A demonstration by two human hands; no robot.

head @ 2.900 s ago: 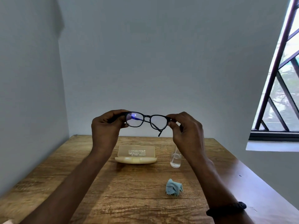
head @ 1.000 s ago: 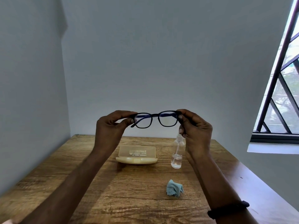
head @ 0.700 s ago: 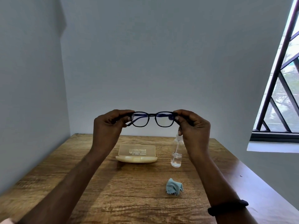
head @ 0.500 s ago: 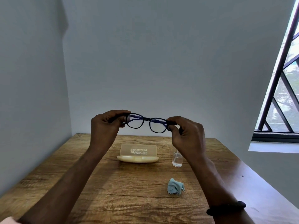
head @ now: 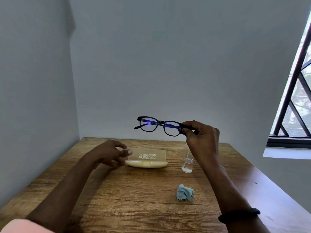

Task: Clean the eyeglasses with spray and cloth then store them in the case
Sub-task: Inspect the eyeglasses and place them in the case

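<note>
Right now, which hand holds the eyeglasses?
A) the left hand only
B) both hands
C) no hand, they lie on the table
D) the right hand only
D: the right hand alone pinches one end of the eyeglasses above the table, while the left hand is open, down by the case.

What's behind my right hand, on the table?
A clear spray bottle stands on the table behind the right hand, which pinches the eyeglasses. Its lower body shows; the hand covers its top.
</note>
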